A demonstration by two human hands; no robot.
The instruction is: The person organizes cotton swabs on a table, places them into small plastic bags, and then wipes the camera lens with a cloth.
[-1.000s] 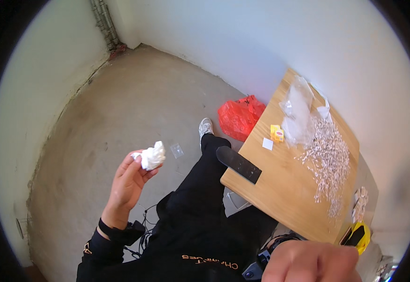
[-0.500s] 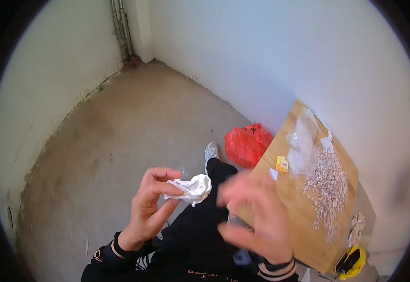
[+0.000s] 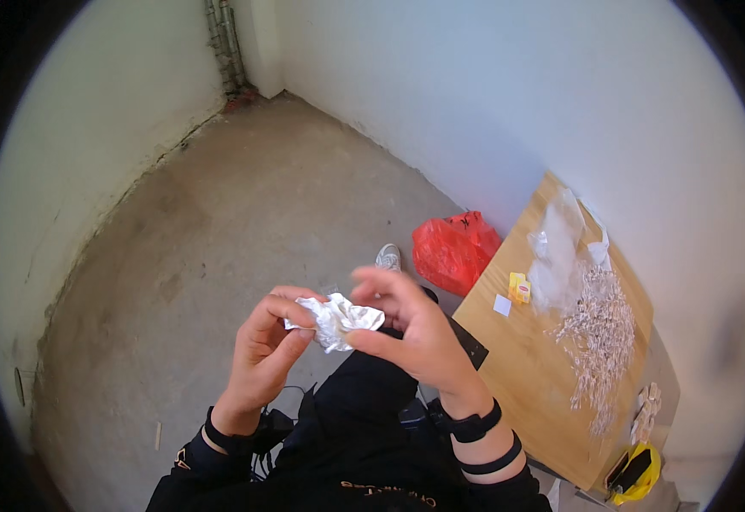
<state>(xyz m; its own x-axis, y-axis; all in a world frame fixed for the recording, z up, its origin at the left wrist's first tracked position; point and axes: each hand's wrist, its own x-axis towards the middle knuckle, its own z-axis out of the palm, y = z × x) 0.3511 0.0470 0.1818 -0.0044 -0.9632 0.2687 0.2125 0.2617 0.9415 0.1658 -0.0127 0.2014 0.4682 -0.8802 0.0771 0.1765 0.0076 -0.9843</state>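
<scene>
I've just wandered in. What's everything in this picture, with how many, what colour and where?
Crumpled piece: one, white, between the hands
Table: one, wood-coloured, right
Small pieces: many, whitish, on table
Plastic bag: one, clear, on table
Square: one, white, on table
Small packet: count unclear, yellow, beside square
Red bag: one, red, floor
Yellow bag: one, yellow, lower right
Pipes: several, grey, corner
Shoe: one, whitish, floor
Left hand: one, bare, gripping piece
Right hand: one, bare, piece's right edge

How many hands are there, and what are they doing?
2. The left hand pinches the crumpled white thing at its left end; the right hand is at its right end. I see no others.
</scene>
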